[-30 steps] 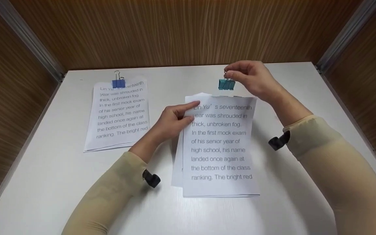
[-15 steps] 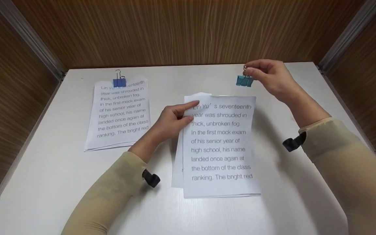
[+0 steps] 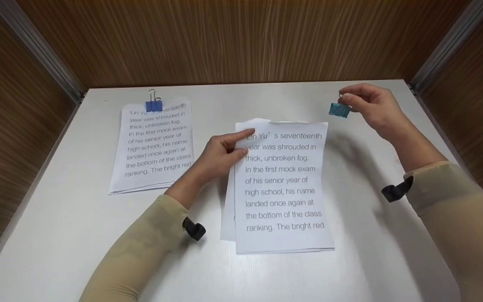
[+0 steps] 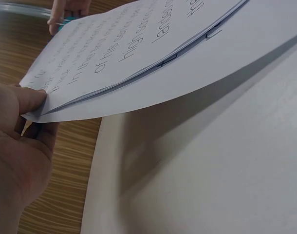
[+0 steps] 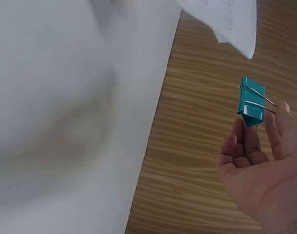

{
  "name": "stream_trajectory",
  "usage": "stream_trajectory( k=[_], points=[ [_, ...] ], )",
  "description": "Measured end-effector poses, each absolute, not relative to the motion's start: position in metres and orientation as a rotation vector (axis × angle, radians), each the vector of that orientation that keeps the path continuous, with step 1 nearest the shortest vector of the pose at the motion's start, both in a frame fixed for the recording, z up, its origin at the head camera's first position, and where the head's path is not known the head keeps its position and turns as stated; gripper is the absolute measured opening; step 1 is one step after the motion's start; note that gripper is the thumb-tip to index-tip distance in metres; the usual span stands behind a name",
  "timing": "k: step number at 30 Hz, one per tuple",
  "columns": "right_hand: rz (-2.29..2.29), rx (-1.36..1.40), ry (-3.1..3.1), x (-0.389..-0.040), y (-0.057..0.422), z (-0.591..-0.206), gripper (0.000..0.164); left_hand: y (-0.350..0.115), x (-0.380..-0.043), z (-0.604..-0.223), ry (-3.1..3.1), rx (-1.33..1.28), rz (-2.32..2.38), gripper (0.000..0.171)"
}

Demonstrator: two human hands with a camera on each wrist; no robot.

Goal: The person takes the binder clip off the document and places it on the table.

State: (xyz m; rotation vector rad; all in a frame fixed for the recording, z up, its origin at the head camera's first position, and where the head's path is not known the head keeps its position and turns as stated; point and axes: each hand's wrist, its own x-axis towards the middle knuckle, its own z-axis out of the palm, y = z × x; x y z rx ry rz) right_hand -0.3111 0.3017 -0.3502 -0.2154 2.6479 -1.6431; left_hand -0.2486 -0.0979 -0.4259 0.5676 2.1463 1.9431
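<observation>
My left hand [image 3: 220,157] pinches the upper left edge of a stack of printed sheets [image 3: 283,188]. In the left wrist view the thumb lies on top of the stack [image 4: 114,53], the other fingers beneath, and the sheets are raised over the table with their layers slightly fanned. Off to the right of the stack, my right hand [image 3: 377,107] holds a teal binder clip [image 3: 339,110] by its wire handles. The right wrist view shows this clip [image 5: 252,101] apart from the paper, its handles between thumb and fingers, the other fingers loosely curled.
Left on the white table [image 3: 57,235] lies a second printed stack [image 3: 153,144] with a blue binder clip [image 3: 154,105] on its top edge. Wood-grain panels [image 3: 241,42] enclose the table at the back and sides.
My right hand has moved right with the teal binder clip, from just above the stack's top edge to well beside it. The left hand and its sheets have stayed nearly still.
</observation>
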Motion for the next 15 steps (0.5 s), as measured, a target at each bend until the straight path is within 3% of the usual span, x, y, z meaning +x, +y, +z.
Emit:
stream_trajectory(
  k=[15],
  points=[
    [-1.611,-0.034,2.671,-0.307,0.345,-0.390,0.035,-0.099,-0.250,-0.427,2.176,0.550,1.942,0.052]
  ],
)
